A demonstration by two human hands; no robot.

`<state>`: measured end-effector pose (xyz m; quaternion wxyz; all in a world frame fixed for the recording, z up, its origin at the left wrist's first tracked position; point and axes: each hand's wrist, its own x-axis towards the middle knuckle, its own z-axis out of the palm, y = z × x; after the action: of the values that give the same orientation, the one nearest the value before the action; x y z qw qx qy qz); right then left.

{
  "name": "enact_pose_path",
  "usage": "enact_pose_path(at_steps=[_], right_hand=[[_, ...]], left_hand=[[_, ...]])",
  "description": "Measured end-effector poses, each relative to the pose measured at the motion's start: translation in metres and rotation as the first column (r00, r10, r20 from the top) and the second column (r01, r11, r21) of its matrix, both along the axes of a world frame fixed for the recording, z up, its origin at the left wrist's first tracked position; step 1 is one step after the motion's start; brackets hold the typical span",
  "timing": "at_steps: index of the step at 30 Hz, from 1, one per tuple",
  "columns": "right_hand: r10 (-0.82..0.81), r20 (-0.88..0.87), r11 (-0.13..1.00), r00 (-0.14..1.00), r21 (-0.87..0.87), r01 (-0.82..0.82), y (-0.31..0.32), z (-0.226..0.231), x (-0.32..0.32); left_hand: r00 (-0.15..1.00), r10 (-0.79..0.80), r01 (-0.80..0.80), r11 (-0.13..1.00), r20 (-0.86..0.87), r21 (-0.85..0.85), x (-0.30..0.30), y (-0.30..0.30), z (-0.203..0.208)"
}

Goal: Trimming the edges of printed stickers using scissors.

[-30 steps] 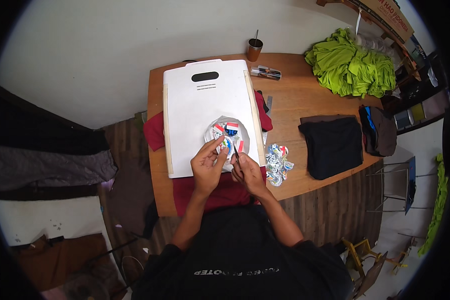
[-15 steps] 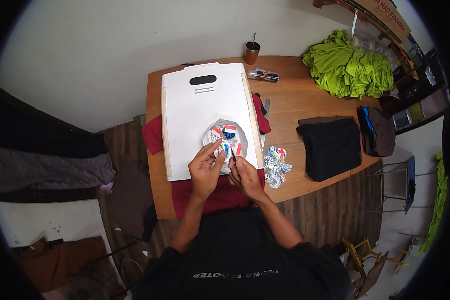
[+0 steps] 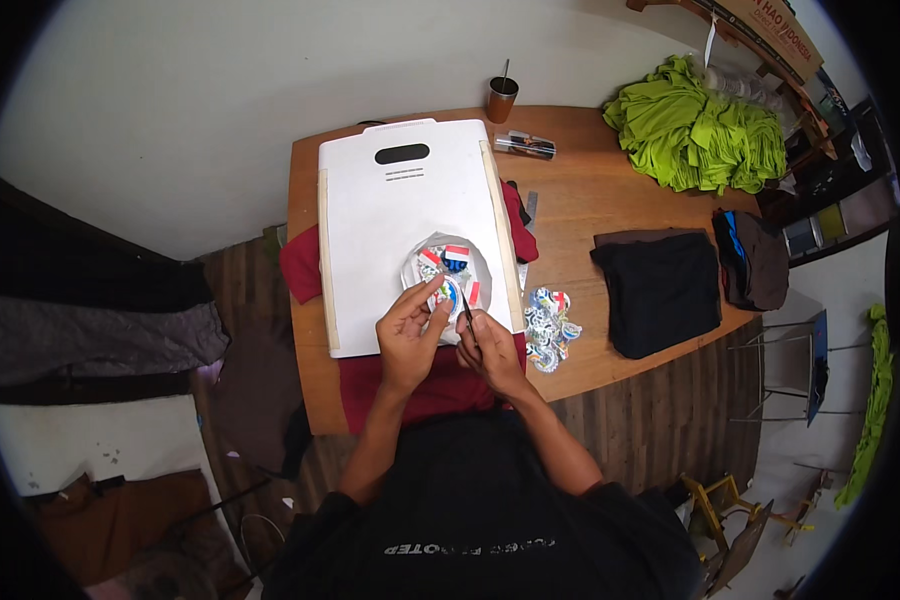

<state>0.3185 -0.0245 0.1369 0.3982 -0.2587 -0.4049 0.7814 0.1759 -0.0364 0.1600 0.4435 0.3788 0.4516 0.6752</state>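
White board [image 3: 390, 215] covers a red shirt [image 3: 430, 385] on the wooden table [image 3: 580, 200]. On its near right part lies a clear sheet of coloured stickers [image 3: 448, 270]. Left hand [image 3: 408, 330] pinches the sheet's near edge; right hand [image 3: 492, 352] is closed on a thin dark tool [image 3: 466, 305]. Compared with a second ago, both hands sit almost unchanged, so the picking goes on at one spot

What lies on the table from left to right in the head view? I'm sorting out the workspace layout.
White board → small pile of colourful stickers → folded black cloth → dark brown folded cloth. The bright green pile of cloth sits farther back, over the last two.
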Motion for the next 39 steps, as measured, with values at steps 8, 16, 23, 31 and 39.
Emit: enact_pose_path(at_steps=[8, 16, 23, 31, 39], right_hand=[[-0.003, 0.005, 1.0, 1.0, -0.015, 0.003, 0.0001, -0.0017, 0.0007], [0.003, 0.015, 1.0, 1.0, 0.001, -0.003, 0.0, -0.0011, 0.0003], [0.002, -0.009, 1.0, 1.0, -0.015, -0.002, -0.0029, -0.0053, 0.0004], [-0.008, -0.019, 0.999, 1.0, -0.035, 0.007, -0.0041, -0.003, 0.0002], [-0.009, -0.01, 1.0, 1.0, -0.016, 0.009, -0.003, -0.0014, 0.001]], left_hand=[[1.0, -0.016, 0.017, 1.0, -0.006, 0.015, -0.0005, 0.0002, 0.0], [1.0, -0.019, 0.019, 1.0, -0.008, -0.003, -0.0025, -0.0003, 0.0002], [1.0, -0.007, 0.007, 1.0, 0.01, -0.025, -0.0002, -0.0013, 0.0043], [0.999, -0.032, 0.033, 0.999, 0.011, -0.039, -0.0012, -0.0024, 0.0051], [0.998, -0.054, 0.055, 0.998, 0.017, -0.037, -0.0015, -0.0035, 0.0043]])
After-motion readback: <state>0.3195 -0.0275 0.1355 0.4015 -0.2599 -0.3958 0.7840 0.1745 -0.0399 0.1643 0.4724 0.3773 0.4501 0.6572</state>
